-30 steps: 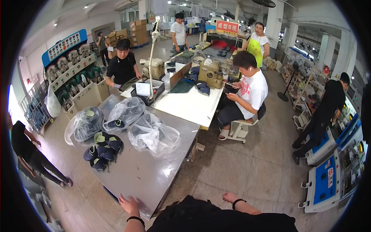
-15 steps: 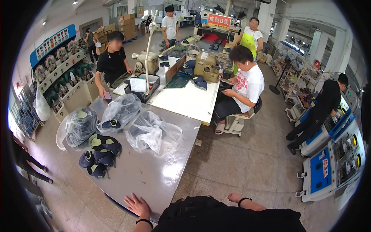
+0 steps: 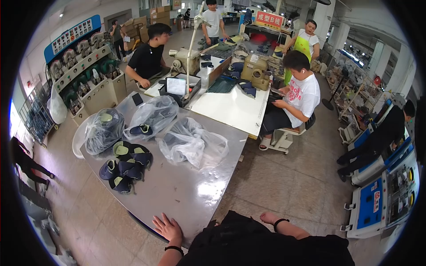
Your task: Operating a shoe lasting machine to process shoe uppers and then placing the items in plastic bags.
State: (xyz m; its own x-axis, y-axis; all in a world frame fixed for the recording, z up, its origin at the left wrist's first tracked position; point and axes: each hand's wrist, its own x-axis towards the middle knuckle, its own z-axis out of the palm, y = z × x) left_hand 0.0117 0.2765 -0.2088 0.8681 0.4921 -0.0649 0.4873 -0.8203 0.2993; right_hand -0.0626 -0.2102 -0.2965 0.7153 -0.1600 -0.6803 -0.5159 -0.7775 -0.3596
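Note:
My left hand (image 3: 168,227) lies flat with spread fingers on the near edge of a grey metal table (image 3: 177,190). Off the table, close to my body on the right, is my right hand (image 3: 269,217); its fingers look curled in and nothing shows in them. Beyond my left hand sits a small pile of dark blue shoes (image 3: 131,168) with light green linings. Behind the pile are a clear plastic bag (image 3: 104,135) filled with shoes and another clear bag (image 3: 155,113) with shoes in it. A third, crumpled plastic bag (image 3: 193,144) lies to their right.
A dark phone (image 3: 137,99) rests at the table's far left corner. A white worktable (image 3: 228,113) with a beige machine (image 3: 254,71) adjoins the far side. One person in black (image 3: 148,57) stands there; another in a white shirt (image 3: 301,95) sits at right. Blue-fronted machines (image 3: 370,201) line the right.
The person in black has put the phone down on the table corner and drawn the hand back. My view has shifted, so the table appears farther right. My hands keep their poses.

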